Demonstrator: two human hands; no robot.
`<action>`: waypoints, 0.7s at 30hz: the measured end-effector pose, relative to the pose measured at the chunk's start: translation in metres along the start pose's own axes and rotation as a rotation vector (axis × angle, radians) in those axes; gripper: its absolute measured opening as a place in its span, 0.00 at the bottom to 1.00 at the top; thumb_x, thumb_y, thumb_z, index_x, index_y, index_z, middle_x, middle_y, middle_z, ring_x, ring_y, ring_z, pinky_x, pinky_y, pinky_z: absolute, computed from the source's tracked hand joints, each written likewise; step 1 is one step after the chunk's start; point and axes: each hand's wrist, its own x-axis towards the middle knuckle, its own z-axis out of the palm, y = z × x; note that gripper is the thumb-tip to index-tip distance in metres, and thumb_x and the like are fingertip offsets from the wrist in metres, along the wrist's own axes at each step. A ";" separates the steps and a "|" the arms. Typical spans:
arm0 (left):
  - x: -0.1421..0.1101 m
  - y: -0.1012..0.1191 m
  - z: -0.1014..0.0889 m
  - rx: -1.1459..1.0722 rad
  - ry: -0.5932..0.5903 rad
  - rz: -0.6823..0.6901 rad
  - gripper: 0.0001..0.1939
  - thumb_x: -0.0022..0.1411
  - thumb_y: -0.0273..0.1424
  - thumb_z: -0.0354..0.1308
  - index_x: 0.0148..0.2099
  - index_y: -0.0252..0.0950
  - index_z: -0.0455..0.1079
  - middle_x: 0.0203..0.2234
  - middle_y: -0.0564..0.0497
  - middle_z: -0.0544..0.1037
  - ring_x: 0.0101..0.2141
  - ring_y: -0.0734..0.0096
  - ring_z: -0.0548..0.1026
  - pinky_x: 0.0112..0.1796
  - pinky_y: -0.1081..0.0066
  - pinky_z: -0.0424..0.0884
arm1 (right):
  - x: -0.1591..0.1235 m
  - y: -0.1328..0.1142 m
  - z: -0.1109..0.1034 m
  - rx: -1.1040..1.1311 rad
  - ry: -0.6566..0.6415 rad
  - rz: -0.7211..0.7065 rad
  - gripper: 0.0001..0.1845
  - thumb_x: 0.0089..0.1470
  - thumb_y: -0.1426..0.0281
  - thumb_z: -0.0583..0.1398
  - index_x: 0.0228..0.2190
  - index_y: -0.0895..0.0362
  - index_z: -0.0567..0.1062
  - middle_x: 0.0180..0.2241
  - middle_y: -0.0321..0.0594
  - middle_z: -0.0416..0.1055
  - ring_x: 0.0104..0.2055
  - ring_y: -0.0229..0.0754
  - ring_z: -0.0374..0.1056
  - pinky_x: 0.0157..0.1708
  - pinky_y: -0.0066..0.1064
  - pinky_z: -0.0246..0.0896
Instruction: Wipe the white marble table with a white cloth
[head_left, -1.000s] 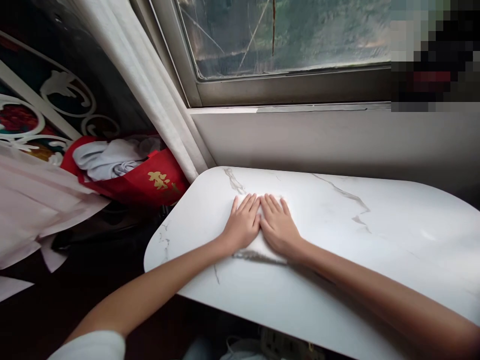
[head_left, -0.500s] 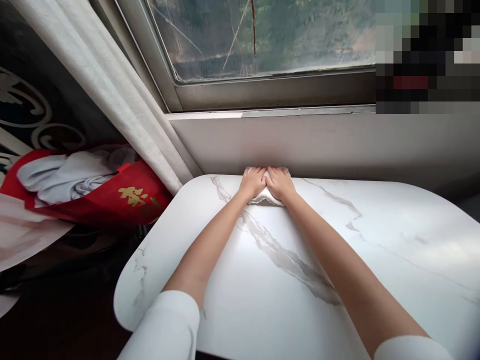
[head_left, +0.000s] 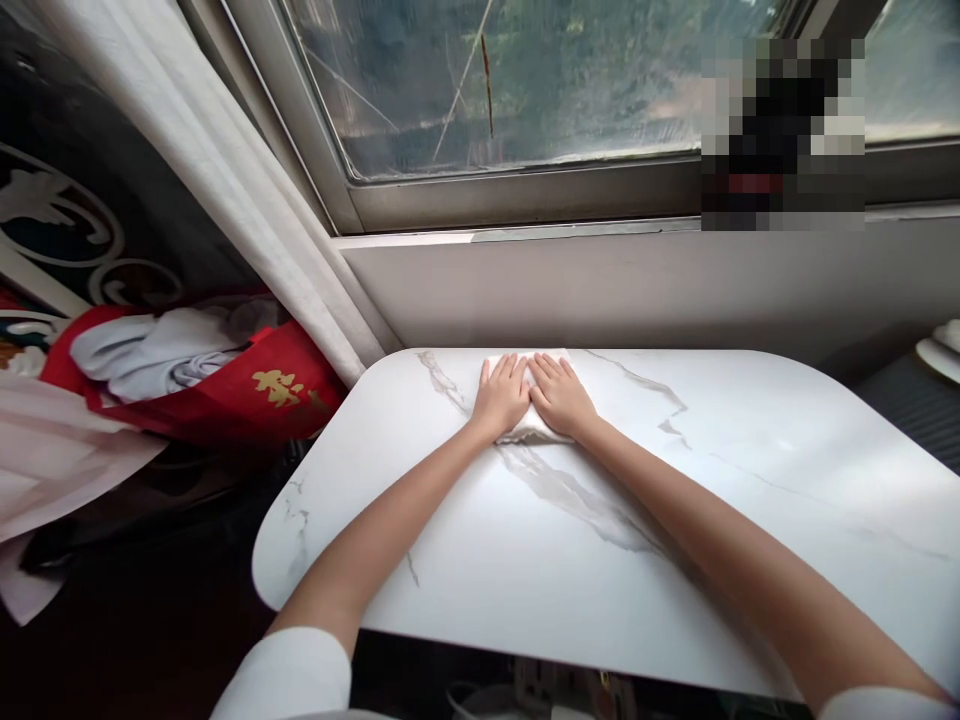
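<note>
A folded white cloth (head_left: 534,428) lies flat near the far edge of the white marble-patterned table (head_left: 450,560). My left hand (head_left: 502,395) presses on the cloth's left side, palm down with fingers stretched forward. Beside it, my right hand (head_left: 559,395) rests flat on the right side of the cloth, its fingers also straight. The thumbs meet or nearly meet in the middle. Most of the cloth is hidden under both hands; its near edge shows between my wrists.
Behind the table rises a pale wall (head_left: 600,290) below a window (head_left: 525,90). To the left stand a white curtain (head_left: 225,180) and a red bag (head_left: 247,390) stuffed with grey fabric. A white dish (head_left: 941,358) is partly visible at the right edge.
Both hands slid the cloth forward to the table's far edge, where the fingers bent over it, then drew it back a little. The fingers now lie flat again.
</note>
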 end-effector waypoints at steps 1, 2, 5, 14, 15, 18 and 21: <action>-0.013 0.007 -0.002 -0.005 0.004 0.016 0.23 0.66 0.28 0.40 0.62 0.35 0.55 0.61 0.45 0.59 0.61 0.64 0.53 0.60 0.54 0.43 | -0.016 -0.004 -0.003 -0.011 0.000 -0.004 0.29 0.59 0.69 0.42 0.60 0.68 0.56 0.62 0.49 0.50 0.65 0.45 0.43 0.62 0.42 0.35; -0.028 0.015 -0.005 -0.012 0.005 0.037 0.23 0.66 0.29 0.40 0.62 0.36 0.55 0.61 0.45 0.59 0.61 0.64 0.53 0.60 0.54 0.42 | -0.033 -0.008 -0.007 -0.022 0.002 -0.005 0.30 0.59 0.69 0.42 0.60 0.68 0.55 0.63 0.50 0.50 0.65 0.46 0.42 0.62 0.43 0.35; -0.074 0.040 -0.015 -0.039 -0.013 0.099 0.24 0.66 0.29 0.38 0.63 0.34 0.54 0.61 0.45 0.58 0.62 0.63 0.51 0.61 0.53 0.40 | -0.088 -0.021 -0.019 -0.039 -0.006 -0.012 0.30 0.60 0.68 0.41 0.60 0.69 0.53 0.63 0.50 0.47 0.66 0.47 0.39 0.62 0.46 0.35; -0.175 0.104 -0.039 -0.154 -0.082 0.294 0.28 0.67 0.33 0.37 0.67 0.34 0.43 0.64 0.45 0.49 0.63 0.60 0.40 0.61 0.49 0.40 | -0.221 -0.040 -0.050 -0.013 0.051 -0.094 0.40 0.58 0.66 0.45 0.62 0.61 0.25 0.64 0.47 0.40 0.66 0.48 0.36 0.62 0.52 0.39; -0.178 0.108 -0.040 -0.162 -0.091 0.313 0.28 0.67 0.33 0.38 0.67 0.33 0.43 0.64 0.45 0.49 0.63 0.59 0.40 0.61 0.49 0.40 | -0.228 -0.040 -0.052 -0.012 0.059 -0.093 0.41 0.58 0.66 0.46 0.62 0.60 0.24 0.64 0.47 0.40 0.66 0.49 0.36 0.62 0.52 0.40; -0.180 0.113 -0.041 -0.172 -0.133 0.349 0.29 0.67 0.33 0.38 0.67 0.30 0.43 0.63 0.43 0.49 0.63 0.58 0.40 0.61 0.48 0.40 | -0.236 -0.038 -0.055 0.000 0.058 -0.076 0.41 0.58 0.67 0.45 0.61 0.59 0.23 0.64 0.45 0.40 0.66 0.49 0.37 0.61 0.53 0.41; -0.172 0.112 -0.039 -0.173 -0.156 0.354 0.28 0.67 0.33 0.38 0.67 0.29 0.44 0.63 0.42 0.49 0.63 0.59 0.41 0.61 0.49 0.39 | -0.230 -0.035 -0.055 0.014 0.013 -0.049 0.40 0.59 0.66 0.44 0.61 0.58 0.22 0.65 0.42 0.38 0.66 0.48 0.36 0.62 0.52 0.39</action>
